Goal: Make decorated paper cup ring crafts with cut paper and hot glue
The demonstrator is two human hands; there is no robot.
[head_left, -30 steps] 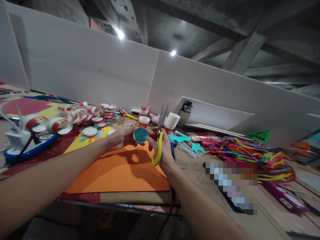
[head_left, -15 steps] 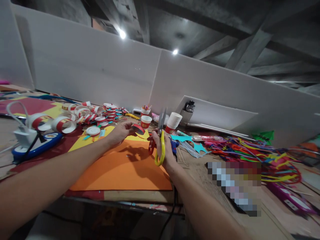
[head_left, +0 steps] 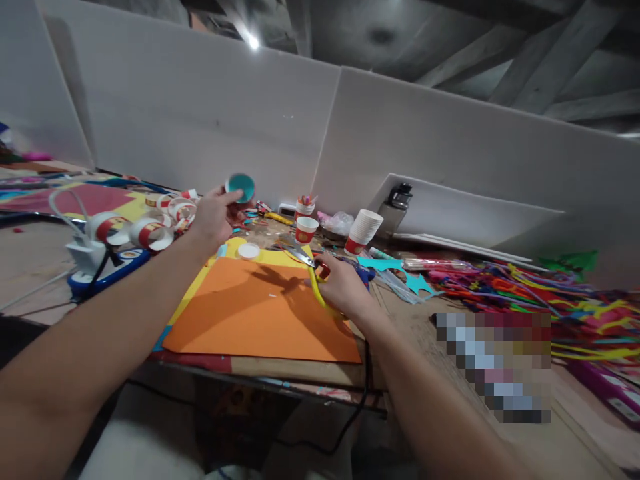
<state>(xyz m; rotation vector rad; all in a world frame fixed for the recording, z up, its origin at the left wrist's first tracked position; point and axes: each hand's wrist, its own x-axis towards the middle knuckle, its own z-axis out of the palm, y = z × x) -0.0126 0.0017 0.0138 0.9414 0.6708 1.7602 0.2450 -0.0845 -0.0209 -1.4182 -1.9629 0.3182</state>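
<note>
My left hand point(head_left: 214, 217) is raised at the back left of the table. It grips a shallow round paper cup base point(head_left: 241, 187) with a white rim and a teal inside, one finger lying across it. My right hand point(head_left: 343, 283) is closed round scissors point(head_left: 304, 257) with yellow and red handles, low over the right edge of an orange sheet point(head_left: 260, 320). The blades point left and away from me. A white disc point(head_left: 249, 251) lies on yellow paper point(head_left: 273, 257) just behind the orange sheet. A red-and-white paper cup point(head_left: 307, 230) stands beyond the scissors.
A stack of paper cups point(head_left: 364, 230) leans near a dark-capped bottle point(head_left: 397, 207). Curled cup strips point(head_left: 153, 233) and a blue power strip point(head_left: 107, 273) lie left. Teal scraps point(head_left: 385, 265) and bundled coloured pipe cleaners point(head_left: 530, 293) spread right. White panels point(head_left: 215, 127) stand behind.
My left hand has moved left and up, turning the round piece so its teal inside shows. My right hand has lowered the scissors, their blades swinging from upright to pointing left.
</note>
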